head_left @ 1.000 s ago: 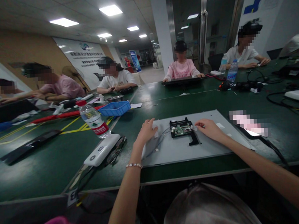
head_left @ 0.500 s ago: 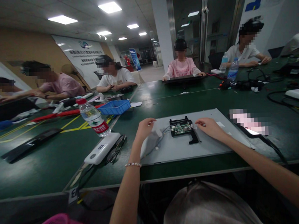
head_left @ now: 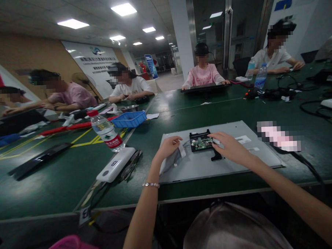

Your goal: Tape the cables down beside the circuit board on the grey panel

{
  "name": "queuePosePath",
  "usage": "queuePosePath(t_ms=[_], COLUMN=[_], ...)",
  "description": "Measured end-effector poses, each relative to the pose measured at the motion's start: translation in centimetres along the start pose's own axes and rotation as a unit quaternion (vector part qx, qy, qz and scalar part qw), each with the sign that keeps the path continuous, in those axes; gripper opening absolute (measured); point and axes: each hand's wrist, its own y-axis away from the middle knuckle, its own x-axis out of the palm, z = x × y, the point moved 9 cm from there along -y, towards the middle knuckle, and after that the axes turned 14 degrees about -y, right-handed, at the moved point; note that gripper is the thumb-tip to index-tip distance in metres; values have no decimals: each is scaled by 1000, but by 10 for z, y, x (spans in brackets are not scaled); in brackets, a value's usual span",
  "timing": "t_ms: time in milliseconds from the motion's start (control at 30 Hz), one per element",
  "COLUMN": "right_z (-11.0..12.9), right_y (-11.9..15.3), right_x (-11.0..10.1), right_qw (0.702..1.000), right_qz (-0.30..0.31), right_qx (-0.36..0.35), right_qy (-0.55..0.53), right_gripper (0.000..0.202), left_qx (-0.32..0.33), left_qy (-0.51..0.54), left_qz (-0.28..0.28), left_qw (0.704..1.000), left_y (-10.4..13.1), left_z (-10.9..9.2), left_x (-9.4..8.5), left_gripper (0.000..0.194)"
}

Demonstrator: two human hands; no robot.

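Note:
A grey metal panel (head_left: 195,171) lies flat on the table, and a black bracket (head_left: 217,156) with a green circuit board (head_left: 202,143) sits on it. My right hand (head_left: 231,147) is at the board's right edge, its fingers bent around a small whitish piece that is mostly hidden. At the panel's left side, my left hand (head_left: 168,148) hovers with curled fingers close together. Whatever they may pinch is too small to make out. Beside that hand, a grey cable (head_left: 174,161) with a white tag (head_left: 182,150) runs towards the board.
Left of the panel are a white power bank (head_left: 115,165), a water bottle (head_left: 107,134) and a blue tray (head_left: 130,120). A phone (head_left: 279,136) lies to the right. A black strip-shaped part (head_left: 41,161) rests far left. Several people sit around the table.
My right hand has moved left onto the board's right edge. My left hand has shifted slightly right and down, nearer the cable. The view has shifted slightly.

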Motion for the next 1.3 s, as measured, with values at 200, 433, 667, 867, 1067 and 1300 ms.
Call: queuePosePath(t_ms=[200, 433, 667, 867, 1067, 1300], right_z=[61, 76, 66, 68, 66, 63], right_y=[3, -16, -9, -8, -6, -3], right_x=[57, 108, 121, 121, 122, 126], right_qw=[996, 988, 988, 988, 989, 990], right_qz=[62, 118, 127, 128, 117, 109], right_qx=[-51, -87, -69, -67, -61, -53], right_qy=[35, 41, 48, 63, 67, 68], right_gripper=[48, 43, 38, 35, 36, 38], left_qx=[-1, 32, 75, 95, 89, 68], left_qy=[-31, -39, -19, -69, -67, -87], left_qz=[-14, -112, -9, 8, 17, 9], left_qw=[999, 992, 997, 993, 994, 994], left_y=[1, 9, 11, 12, 10, 7], left_z=[-1, -18, -35, -27, -24, -22], left_x=[0, -29, -11, 0, 5, 10], left_gripper=[29, 23, 15, 12, 16, 23])
